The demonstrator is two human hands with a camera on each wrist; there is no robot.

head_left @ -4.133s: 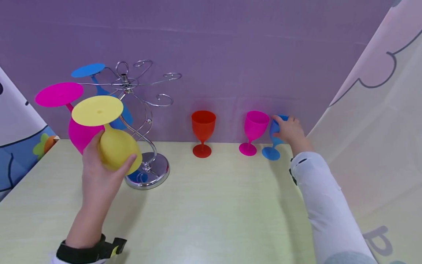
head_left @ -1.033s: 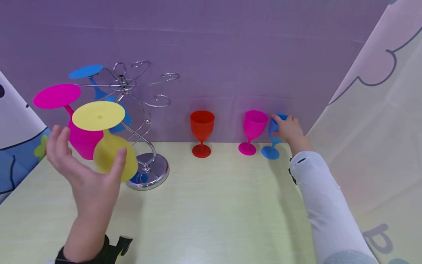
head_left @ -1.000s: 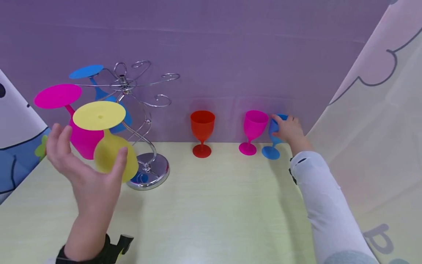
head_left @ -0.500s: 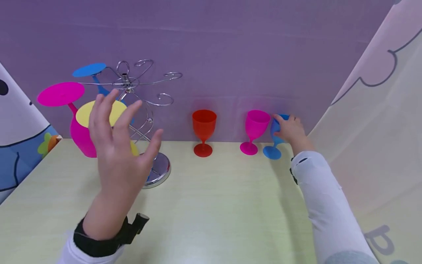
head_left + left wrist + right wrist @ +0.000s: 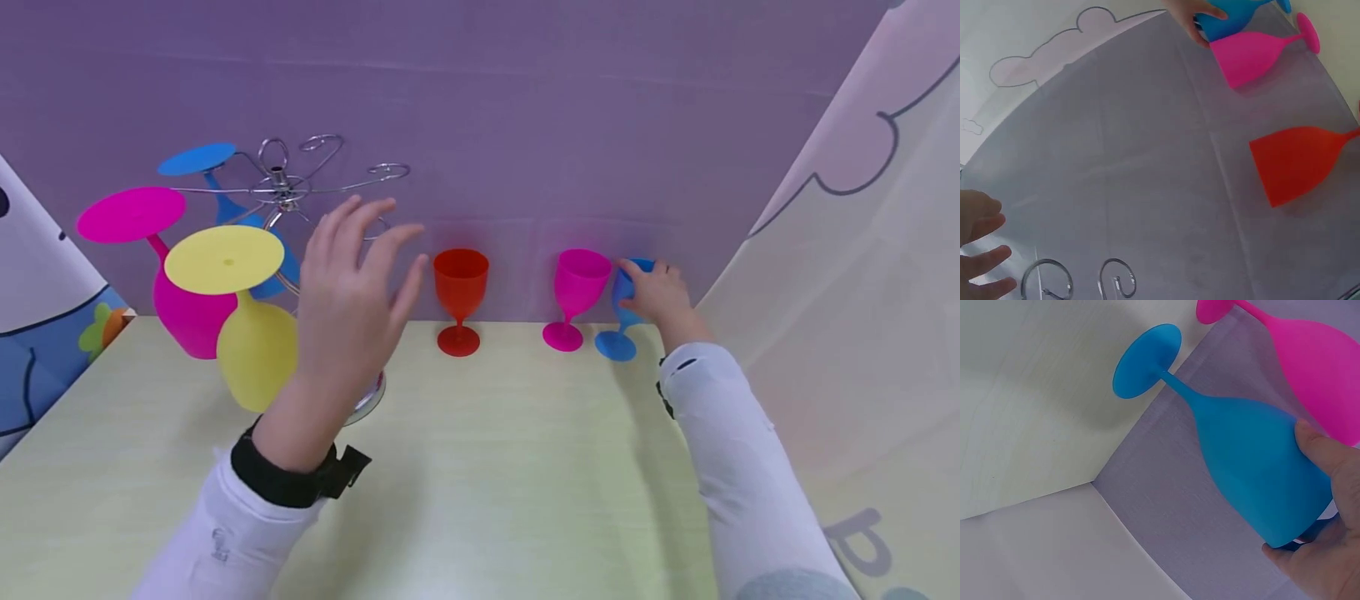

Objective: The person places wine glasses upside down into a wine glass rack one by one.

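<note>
My left hand (image 5: 348, 300) is raised in front of the metal rack with its fingers spread and nothing in them. It hides much of the chrome glass rack (image 5: 277, 187) and its base. From the rack's left arms hang a yellow goblet (image 5: 255, 350), a pink goblet (image 5: 191, 312) and a blue goblet (image 5: 197, 158), all upside down. At the far right my right hand (image 5: 660, 296) grips an upright blue goblet (image 5: 1254, 456) by its bowl near the rim. Its foot stands on the table's back edge.
An upright red goblet (image 5: 460, 292) and a second pink goblet (image 5: 581, 283) stand along the table's back edge, against the purple backdrop (image 5: 525, 150). A light curtain (image 5: 847, 333) borders the right side. Curled wire arms (image 5: 1116, 278) reach out from the rack.
My left hand has let go of the yellow goblet, which now hangs on the rack, and moved right across the rack's front. My right hand stays on the blue goblet.
</note>
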